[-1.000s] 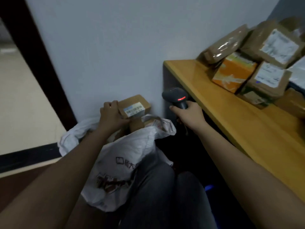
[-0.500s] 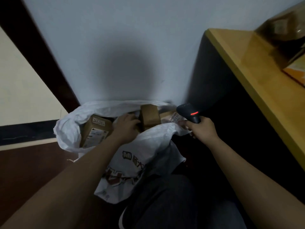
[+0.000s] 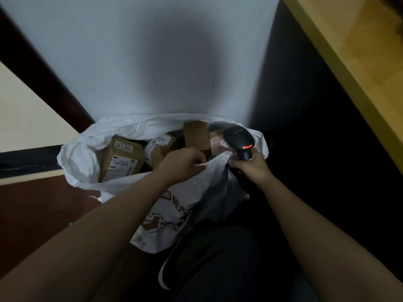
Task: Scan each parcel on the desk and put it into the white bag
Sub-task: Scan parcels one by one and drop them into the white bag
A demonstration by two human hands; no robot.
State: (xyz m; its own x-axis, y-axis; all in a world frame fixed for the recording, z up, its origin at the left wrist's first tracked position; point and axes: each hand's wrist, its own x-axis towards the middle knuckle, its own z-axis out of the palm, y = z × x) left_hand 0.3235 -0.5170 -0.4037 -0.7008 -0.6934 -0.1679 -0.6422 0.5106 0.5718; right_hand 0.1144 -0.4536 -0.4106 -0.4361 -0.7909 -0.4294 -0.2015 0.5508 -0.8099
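wall [image 3: 152, 51]: pale blue-grey, dim, soft shadow at centre | door frame [image 3: 43, 68]: dark brown, slanting at left | floor [image 3: 28, 114]: cream beyond it, dark strip, reddish-brown nearer | worktop [image 3: 359, 62]: yellow wood, upper right, black underneath

Parcels [image 3: 122, 158] in bag [image 3: 87, 144] against wall [image 3: 152, 62]; scanner [image 3: 239, 140] over bag's right rim; desk [image 3: 359, 62] far right.
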